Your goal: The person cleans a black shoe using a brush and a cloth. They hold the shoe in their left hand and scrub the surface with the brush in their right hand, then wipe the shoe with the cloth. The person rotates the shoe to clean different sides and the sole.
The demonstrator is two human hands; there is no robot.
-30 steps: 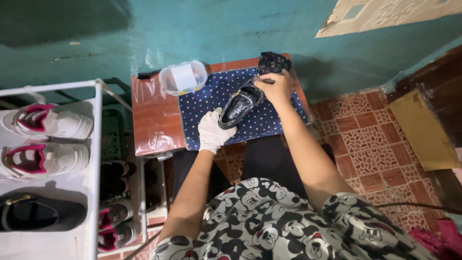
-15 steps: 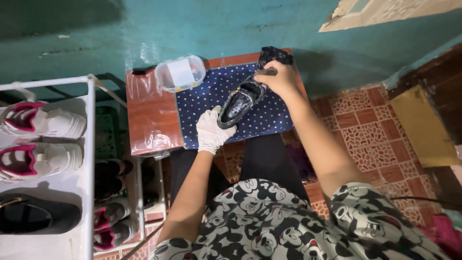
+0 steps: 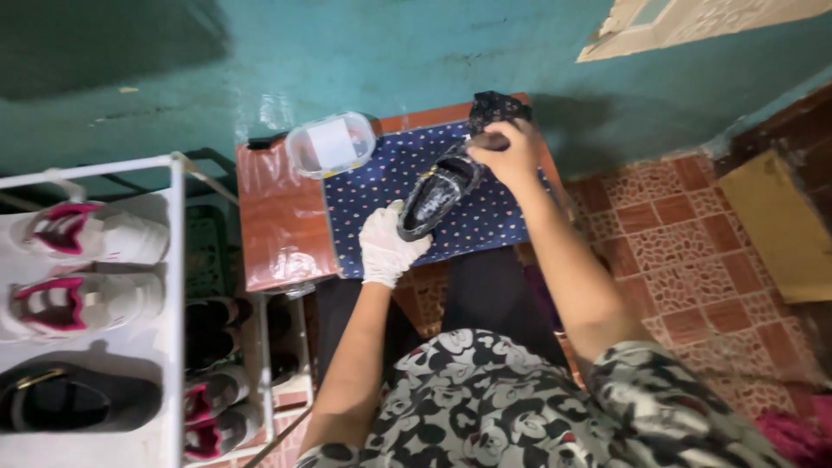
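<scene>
A black shoe (image 3: pixel 436 192) lies tilted over a blue dotted cloth (image 3: pixel 485 217) on a small reddish-brown table (image 3: pixel 277 217). My left hand (image 3: pixel 387 247), in a white glove, grips the shoe's near end. My right hand (image 3: pixel 507 154), bare, is closed on a dark object pressed to the shoe's far end; I cannot tell what that object is. A crumpled black cloth (image 3: pixel 498 108) sits just beyond my right hand at the table's far edge.
A clear plastic tub with a white lid (image 3: pixel 331 144) stands at the table's back. A white shoe rack (image 3: pixel 173 303) on the left holds white-and-pink sneakers (image 3: pixel 87 238) and a black shoe (image 3: pixel 78 399). Teal wall behind, patterned red tiles (image 3: pixel 685 234) to the right.
My right hand has stayed at the shoe's far end with small shifts. The left hand keeps its grip. The view has moved slightly.
</scene>
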